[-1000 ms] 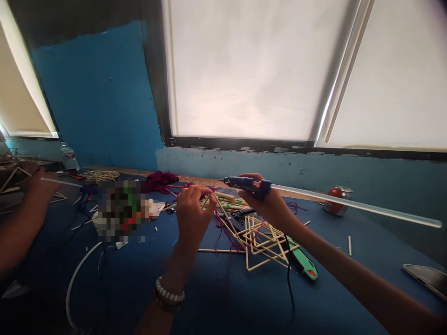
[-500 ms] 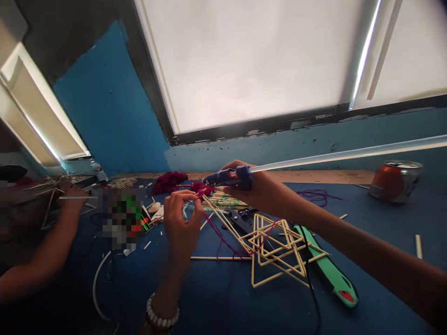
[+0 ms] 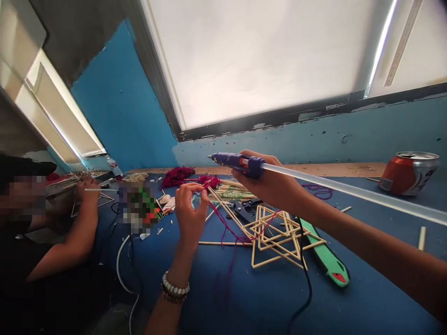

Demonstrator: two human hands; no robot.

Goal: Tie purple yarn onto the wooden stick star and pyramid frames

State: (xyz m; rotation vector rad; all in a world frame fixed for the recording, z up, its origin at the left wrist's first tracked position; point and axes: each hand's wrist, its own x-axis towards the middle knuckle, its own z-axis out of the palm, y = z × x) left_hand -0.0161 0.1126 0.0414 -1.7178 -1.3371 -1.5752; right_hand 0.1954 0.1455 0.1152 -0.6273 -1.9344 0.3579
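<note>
In the head view, the left hand (image 3: 191, 211) pinches stringy magenta yarn (image 3: 223, 225) at the tip of slim, pale wooden sticks (image 3: 228, 211), probably to steady them, while the right hand (image 3: 270, 184) wraps a dark-blue plastic glue gun (image 3: 228, 160), nozzle (image 3: 211, 157) unobstructed.

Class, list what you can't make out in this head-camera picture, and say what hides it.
All in the head view:
Grip of the glue gun: hidden by the right hand.
Far end of the glue stick: cut off by the right edge.
How the yarn is fastened: too small, partly behind the left hand.
Pixelated patch: blurred out.
</note>
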